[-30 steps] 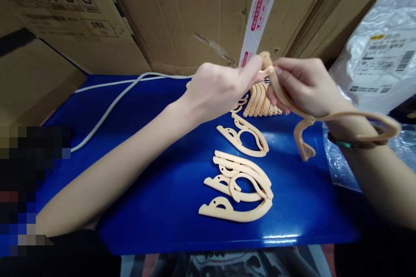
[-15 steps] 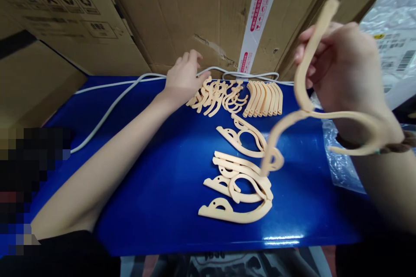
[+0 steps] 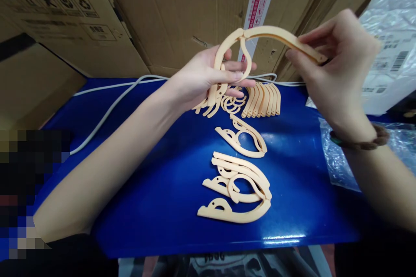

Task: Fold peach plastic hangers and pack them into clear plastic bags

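Note:
A cream plastic folding clothes hanger [image 3: 271, 31] is held in the air between both hands, its two arms spread around a centre joint, with the hook curving down. My left hand [image 3: 198, 73], palm turned up, grips the left arm, its thumb over the hook's tip. My right hand [image 3: 341, 69] pinches the far end of the other arm between thumb and fingers. Below on the blue table lie several folded hangers [image 3: 243, 214]. Behind them sit loose hooks [image 3: 232, 104], partly hidden by my left hand, and a neat row of hanger arms [image 3: 264, 99].
Cardboard boxes [image 3: 182, 13] stand along the back of the blue table [image 3: 146, 199]. A white cable [image 3: 110, 112] runs across the left side and behind the parts. Clear plastic wrap [image 3: 341, 169] lies at the right, with a labelled bubble-wrap package [image 3: 386, 56] behind it.
My left hand has left the loose parts at the back, turned palm up and taken hold of the hanger. My right hand has swung the hanger round so its arms span both hands.

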Demonstrator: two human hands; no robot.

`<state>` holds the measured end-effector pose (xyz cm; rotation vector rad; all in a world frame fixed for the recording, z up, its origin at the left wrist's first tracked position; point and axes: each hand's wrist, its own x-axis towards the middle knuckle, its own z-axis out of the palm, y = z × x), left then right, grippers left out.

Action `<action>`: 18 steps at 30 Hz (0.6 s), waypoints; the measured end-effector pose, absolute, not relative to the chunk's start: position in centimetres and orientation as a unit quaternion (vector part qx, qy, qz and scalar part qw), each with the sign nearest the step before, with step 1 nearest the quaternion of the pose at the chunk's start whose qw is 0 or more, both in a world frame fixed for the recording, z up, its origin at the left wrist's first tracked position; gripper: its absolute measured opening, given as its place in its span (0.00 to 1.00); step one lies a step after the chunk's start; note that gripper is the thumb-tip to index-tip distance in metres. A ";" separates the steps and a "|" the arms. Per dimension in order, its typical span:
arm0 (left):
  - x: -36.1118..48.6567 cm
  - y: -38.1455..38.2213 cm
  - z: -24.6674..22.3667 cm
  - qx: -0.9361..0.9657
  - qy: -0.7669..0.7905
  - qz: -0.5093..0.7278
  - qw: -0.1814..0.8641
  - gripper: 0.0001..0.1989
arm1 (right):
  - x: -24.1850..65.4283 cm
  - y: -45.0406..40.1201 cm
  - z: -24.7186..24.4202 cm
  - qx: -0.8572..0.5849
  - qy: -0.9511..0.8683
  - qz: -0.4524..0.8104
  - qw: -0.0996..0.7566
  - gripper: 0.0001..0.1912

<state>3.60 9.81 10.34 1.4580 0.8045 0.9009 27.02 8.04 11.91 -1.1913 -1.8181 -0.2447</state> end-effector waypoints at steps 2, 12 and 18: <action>3.7 9.5 10.4 0.638 0.330 0.355 0.598 0.28 | 26.7 7.6 11.8 -0.521 -0.751 -0.145 0.378 0.09; 4.3 8.6 10.3 0.679 0.318 0.258 0.608 0.25 | 25.4 6.9 10.9 -0.558 -0.769 -0.268 0.161 0.28; 4.7 8.1 9.3 0.807 0.449 0.219 0.314 0.17 | 25.8 8.5 9.8 -0.577 -0.803 -0.144 0.034 0.18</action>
